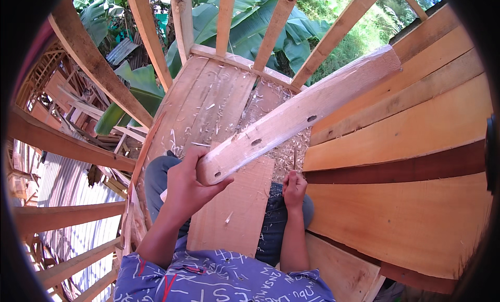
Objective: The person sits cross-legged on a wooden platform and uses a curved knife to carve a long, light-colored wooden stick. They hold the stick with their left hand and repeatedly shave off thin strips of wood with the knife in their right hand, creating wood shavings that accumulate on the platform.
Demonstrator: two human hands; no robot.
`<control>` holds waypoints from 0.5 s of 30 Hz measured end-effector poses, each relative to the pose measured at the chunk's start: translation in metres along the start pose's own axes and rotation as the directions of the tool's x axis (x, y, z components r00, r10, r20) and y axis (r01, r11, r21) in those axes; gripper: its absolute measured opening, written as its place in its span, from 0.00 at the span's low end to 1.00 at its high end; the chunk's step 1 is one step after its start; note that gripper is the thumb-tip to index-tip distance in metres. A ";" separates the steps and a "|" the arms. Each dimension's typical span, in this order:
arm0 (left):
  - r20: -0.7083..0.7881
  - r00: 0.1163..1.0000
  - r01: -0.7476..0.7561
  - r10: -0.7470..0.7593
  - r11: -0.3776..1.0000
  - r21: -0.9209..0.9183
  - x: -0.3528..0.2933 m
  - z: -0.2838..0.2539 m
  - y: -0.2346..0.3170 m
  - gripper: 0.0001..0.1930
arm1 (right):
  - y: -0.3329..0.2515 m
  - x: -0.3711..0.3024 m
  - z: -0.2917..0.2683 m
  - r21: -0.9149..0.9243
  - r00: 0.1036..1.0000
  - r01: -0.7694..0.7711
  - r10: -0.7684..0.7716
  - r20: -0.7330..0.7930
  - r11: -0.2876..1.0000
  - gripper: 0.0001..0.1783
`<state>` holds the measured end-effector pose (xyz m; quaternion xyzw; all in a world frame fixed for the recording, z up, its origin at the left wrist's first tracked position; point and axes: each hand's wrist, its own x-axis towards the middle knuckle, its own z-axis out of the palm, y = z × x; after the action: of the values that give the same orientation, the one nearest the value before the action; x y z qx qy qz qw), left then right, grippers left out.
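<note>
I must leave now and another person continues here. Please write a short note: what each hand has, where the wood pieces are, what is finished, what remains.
Left hand: grips the near end of a pale timber bar with several drilled holes, raised slantwise over the planked wall.
Right hand: holds a thin upright tool; its kind is unclear.
A short board lies across the lap.
Done: holes drilled, shavings scattered around.
Left: the bar is not fastened anywhere yet.

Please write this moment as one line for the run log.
left hand: grips end of pale wooden beam | right hand: holds thin tool upright | board across lap | shavings on planks
</note>
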<state>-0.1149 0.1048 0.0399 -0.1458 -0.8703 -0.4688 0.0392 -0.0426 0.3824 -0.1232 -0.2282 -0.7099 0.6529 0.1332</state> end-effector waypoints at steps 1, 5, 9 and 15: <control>0.010 1.000 0.010 -0.010 1.000 -0.006 -0.003 -0.002 -0.001 0.30 | 0.004 0.000 -0.001 0.018 1.000 0.023 -0.023 0.004 1.000 0.28; 0.039 0.999 0.032 -0.031 0.999 -0.023 -0.015 -0.007 -0.007 0.30 | -0.017 -0.018 0.007 0.227 0.999 0.015 -0.025 0.040 0.974 0.28; 0.087 0.996 0.022 -0.019 0.999 -0.033 -0.025 -0.010 -0.009 0.30 | -0.048 -0.044 0.026 0.149 0.973 0.174 -0.193 0.124 0.973 0.30; 0.091 0.994 0.067 -0.061 0.996 -0.063 -0.035 -0.004 -0.006 0.31 | -0.092 -0.057 0.046 0.125 0.920 0.329 -0.348 0.183 0.936 0.29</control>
<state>-0.0831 0.0904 0.0302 -0.1396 -0.8595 -0.4914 -0.0194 -0.0299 0.3103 -0.0317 -0.0281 -0.7178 0.6716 0.1814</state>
